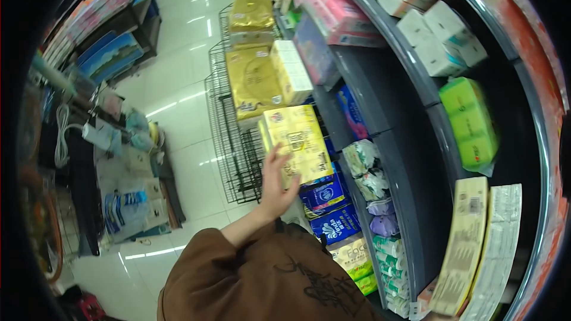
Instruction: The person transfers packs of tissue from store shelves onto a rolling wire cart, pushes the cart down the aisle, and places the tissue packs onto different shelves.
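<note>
My left hand [278, 178] reaches out from a brown sleeve [208, 261]. Its fingers are apart and lie against the near left part of a yellow tissue pack [297, 139]. That pack sits at the near end of a row of packs by the wire racks. At the lower right, a cream tissue pack [461, 244] stands tilted on the shelf beside a pale grey-white pack [493, 249]. A small skin-coloured patch shows at the bottom edge below the cream pack; it may be my right hand, but its fingers are hidden.
Black wire racks [223, 137] stand left of gold packs [256, 80] and a white-yellow pack [291, 71]. Blue packs [336, 224] lie below. Dark shelves [410, 178] on the right hold a green pack [470, 122] and pink packs [339, 12]. Tiled floor [184, 125] runs left.
</note>
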A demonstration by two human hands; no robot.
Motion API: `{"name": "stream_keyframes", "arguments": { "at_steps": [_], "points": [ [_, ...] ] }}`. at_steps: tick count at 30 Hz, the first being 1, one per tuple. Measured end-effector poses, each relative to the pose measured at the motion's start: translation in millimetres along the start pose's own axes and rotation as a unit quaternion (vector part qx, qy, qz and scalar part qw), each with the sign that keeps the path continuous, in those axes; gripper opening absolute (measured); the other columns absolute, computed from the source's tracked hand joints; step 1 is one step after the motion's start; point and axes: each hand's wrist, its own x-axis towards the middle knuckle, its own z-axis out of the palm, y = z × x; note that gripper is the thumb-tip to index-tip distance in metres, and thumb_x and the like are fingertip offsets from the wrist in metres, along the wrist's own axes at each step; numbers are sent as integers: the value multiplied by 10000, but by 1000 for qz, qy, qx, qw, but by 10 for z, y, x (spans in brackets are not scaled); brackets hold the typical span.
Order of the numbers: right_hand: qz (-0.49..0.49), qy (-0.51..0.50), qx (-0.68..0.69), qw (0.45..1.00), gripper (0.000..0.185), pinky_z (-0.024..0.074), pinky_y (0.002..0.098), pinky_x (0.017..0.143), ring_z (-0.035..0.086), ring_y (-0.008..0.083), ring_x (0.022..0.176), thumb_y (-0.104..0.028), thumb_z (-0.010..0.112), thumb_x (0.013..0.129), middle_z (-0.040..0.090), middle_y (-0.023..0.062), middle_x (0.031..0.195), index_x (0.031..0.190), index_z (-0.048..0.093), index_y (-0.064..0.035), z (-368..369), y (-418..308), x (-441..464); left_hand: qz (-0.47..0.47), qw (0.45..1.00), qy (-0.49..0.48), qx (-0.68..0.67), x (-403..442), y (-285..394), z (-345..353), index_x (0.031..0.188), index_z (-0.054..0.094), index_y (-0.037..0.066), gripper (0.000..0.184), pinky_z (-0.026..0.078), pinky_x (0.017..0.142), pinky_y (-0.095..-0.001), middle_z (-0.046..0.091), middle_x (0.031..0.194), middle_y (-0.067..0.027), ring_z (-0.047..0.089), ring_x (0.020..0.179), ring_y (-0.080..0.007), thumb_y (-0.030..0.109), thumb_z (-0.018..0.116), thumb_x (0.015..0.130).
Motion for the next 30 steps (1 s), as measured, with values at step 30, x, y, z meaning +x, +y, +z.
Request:
{"name": "stream_keyframes", "arguments": {
  "at_steps": [30],
  "points": [
    [612, -268, 670, 324, 697, 429, 445, 1066, 466, 323, 1306, -40, 537, 897, 406, 185, 1438, 1507, 201, -79, 1568, -1796, -721, -298, 803, 200, -476, 133, -416, -581, 1526, 200, 40, 570, 339, 1124, -367, 386, 1486, -129, 407, 1356, -224, 290, 380, 1046]
  ]
}}
